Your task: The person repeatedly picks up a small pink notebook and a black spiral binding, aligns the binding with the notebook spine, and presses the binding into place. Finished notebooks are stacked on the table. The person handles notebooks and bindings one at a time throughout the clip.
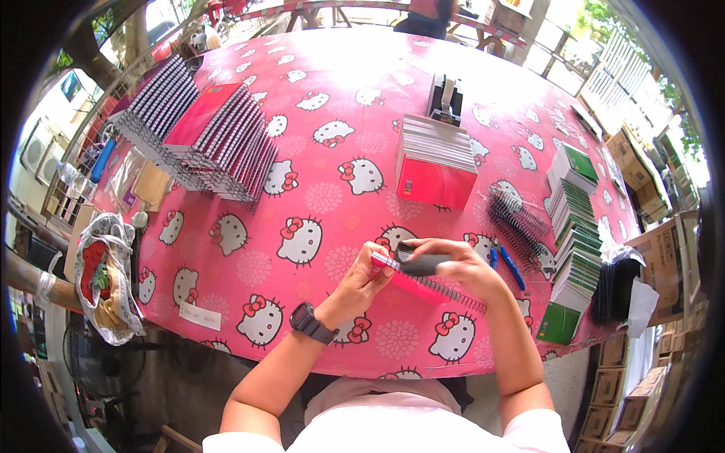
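Note:
My left hand (361, 278), with a black watch on its wrist, is closed on the left end of a thin pink-covered notebook (414, 287) near the table's front. A dark spiral coil (462, 297) runs along the notebook's edge, its free end sticking out to the right under my right hand. My right hand (459, 260) grips a smooth dark grey block-like tool (424, 264) over the coil; its exact kind is unclear. Where tool and coil meet is partly hidden by my fingers.
Spiral-bound notebooks (226, 143) are stacked far left. Ahead stand a row of pink-covered books (436, 177) and a tape dispenser (445, 98). To the right are loose black coils (517, 219), blue-handled pliers (512, 268) and green-covered books (574, 234). A plastic bag (109, 275) hangs at left.

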Available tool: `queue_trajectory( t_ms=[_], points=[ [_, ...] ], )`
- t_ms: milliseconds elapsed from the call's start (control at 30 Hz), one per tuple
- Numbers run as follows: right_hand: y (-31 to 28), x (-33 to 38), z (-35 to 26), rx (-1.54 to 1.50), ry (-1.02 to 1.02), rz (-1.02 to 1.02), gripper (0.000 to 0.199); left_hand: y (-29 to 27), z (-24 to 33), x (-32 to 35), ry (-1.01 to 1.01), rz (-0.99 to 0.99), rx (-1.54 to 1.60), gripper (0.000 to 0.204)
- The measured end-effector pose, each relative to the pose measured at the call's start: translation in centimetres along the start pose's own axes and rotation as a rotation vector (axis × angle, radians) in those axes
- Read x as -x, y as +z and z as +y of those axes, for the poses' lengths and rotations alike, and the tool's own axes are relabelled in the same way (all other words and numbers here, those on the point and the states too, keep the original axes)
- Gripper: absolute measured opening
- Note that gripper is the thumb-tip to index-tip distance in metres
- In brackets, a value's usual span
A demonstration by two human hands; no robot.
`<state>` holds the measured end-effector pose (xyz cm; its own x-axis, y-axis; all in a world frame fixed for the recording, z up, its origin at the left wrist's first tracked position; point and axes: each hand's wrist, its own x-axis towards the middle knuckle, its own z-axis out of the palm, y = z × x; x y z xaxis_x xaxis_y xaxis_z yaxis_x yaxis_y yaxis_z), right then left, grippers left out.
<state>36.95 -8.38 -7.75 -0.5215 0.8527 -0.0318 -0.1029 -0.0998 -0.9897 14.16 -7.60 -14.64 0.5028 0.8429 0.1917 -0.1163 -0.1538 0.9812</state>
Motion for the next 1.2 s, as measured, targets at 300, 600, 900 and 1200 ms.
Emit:
queue_trajectory(
  t_ms=[300,600,900,1200],
  points=[
    [-0.1,-0.5,0.1,0.376,0.083,0.119,0.047,0.2,0.8,0.1,-0.037,-0.001,0.001,0.014],
    [0.1,-0.2,0.7,0.049,0.075,0.022,0.047,-0.3,0.8,-0.2,0.068,0.242,0.305,0.019],
    [0.9,1.2,-2.3,0.997,-0.28,0.453,0.053,-0.1,3.3,-0.5,0.006,0.234,0.324,0.018],
    [5.2,0.7,-2.6,0.784,-0.505,0.499,0.023,1.8,6.8,-1.5,-0.033,0.164,0.294,0.017]
  ],
)
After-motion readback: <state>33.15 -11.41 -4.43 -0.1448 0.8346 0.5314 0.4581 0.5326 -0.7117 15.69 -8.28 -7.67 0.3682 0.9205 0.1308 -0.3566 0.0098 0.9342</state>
